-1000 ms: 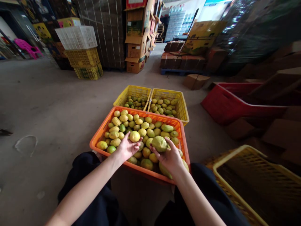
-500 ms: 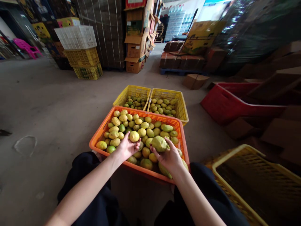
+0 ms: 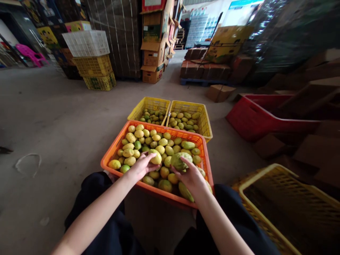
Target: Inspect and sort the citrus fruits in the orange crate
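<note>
My left hand point(image 3: 142, 167) is closed round a smooth yellow oval fruit point(image 3: 156, 157), thumb across its top. In my right hand point(image 3: 190, 174) is a larger, ribbed green oval fruit point(image 3: 178, 161), with the fingers curled about it and the thumb on top. Both fruits are held just above an orange crate point(image 3: 209, 168) filled with similar yellow and green fruit, lemon- or papaya-like; their exact kind is unclear. My forearms and hands hide some fruit near the crate's front edge. The crate sits between my knees.
Two yellow crates point(image 3: 206, 122) with more fruit stand just beyond the orange one. Another yellow crate point(image 3: 277, 169) lies at my right, with a red bin point(image 3: 244, 117) behind it. Stacked crates point(image 3: 92, 65), cardboard boxes point(image 3: 152, 58) and a loaded blue pallet point(image 3: 198, 81) stand farther back.
My left hand has turned, bringing its thumb over the yellow fruit, which has rolled and shifted slightly right. My right thumb has moved onto the green fruit, which has turned a little.
</note>
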`<state>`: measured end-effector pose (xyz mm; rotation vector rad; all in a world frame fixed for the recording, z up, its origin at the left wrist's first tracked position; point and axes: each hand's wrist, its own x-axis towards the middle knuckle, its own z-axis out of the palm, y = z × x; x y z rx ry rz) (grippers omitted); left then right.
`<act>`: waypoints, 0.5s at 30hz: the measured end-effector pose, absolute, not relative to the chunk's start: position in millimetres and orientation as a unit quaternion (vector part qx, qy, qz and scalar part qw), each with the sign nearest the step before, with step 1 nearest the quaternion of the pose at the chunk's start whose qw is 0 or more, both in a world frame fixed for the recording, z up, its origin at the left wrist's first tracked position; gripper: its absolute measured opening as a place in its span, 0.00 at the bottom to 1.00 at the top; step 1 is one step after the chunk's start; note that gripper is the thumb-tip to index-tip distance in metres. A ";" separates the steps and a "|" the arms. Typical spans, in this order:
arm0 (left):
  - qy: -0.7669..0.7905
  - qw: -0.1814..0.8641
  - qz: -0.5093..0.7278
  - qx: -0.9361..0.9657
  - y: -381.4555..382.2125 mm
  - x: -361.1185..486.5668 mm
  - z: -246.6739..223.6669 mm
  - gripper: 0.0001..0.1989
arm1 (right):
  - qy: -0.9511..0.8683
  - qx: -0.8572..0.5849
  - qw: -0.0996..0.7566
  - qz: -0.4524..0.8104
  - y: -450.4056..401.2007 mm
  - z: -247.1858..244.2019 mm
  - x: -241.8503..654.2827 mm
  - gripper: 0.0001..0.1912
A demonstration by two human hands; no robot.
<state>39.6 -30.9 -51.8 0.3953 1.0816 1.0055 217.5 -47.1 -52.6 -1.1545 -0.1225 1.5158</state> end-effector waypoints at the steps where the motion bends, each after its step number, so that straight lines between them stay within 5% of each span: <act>1: 0.500 0.690 0.480 0.209 -31.6 39.9 -54.3 0.14 | -0.081 -0.505 0.593 0.622 -49.7 -53.9 216.6 0.21; 8: 0.510 0.452 0.558 0.474 -32.8 39.0 -61.3 0.24 | -0.375 -0.537 0.654 0.379 -62.1 -52.2 214.9 0.35; 15: 0.488 0.384 0.552 0.557 -36.8 39.1 -62.7 0.24 | -0.451 -0.584 0.619 0.268 -57.4 -63.5 213.5 0.35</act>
